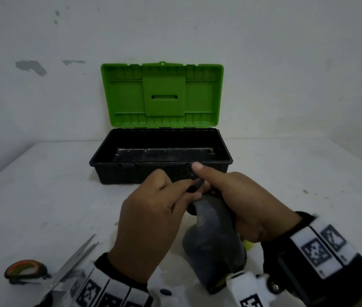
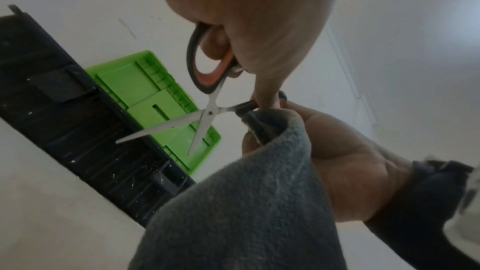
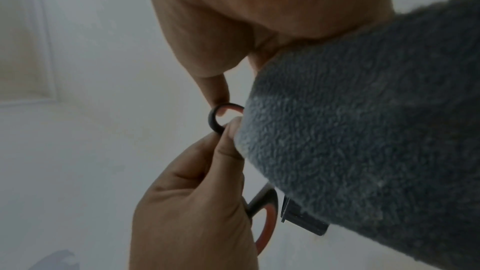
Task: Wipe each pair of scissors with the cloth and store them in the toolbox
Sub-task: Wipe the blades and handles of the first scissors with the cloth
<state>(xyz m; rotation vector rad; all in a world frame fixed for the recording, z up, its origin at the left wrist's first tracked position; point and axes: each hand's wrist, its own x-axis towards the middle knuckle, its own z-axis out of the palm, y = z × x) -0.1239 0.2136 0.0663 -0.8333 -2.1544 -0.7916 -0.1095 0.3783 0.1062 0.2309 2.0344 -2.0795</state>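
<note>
Your left hand [image 1: 151,220] holds the small steel-bladed scissors with black-and-orange handles [image 2: 207,110] in the air just in front of the open black toolbox with the upright green lid [image 1: 161,159], fingers curled through the large loop and a fingertip on the small one. The blades stand spread in an X and point away from you, tips towards the toolbox. Your right hand [image 1: 242,204] is closed round the grey fleece cloth [image 1: 213,244], forefinger stretched forward, and bunches the cloth against the small handle loop, so the cloth is at the handle end, not yet on the blades. The wipe, as I judge it, must travel forward along the scissors' long axis, from pivot to tips. A second, larger pair of scissors with an orange-lined handle [image 1: 49,269] lies on the white table [image 1: 42,185] at your near left, closer to your left hand, untouched.
</note>
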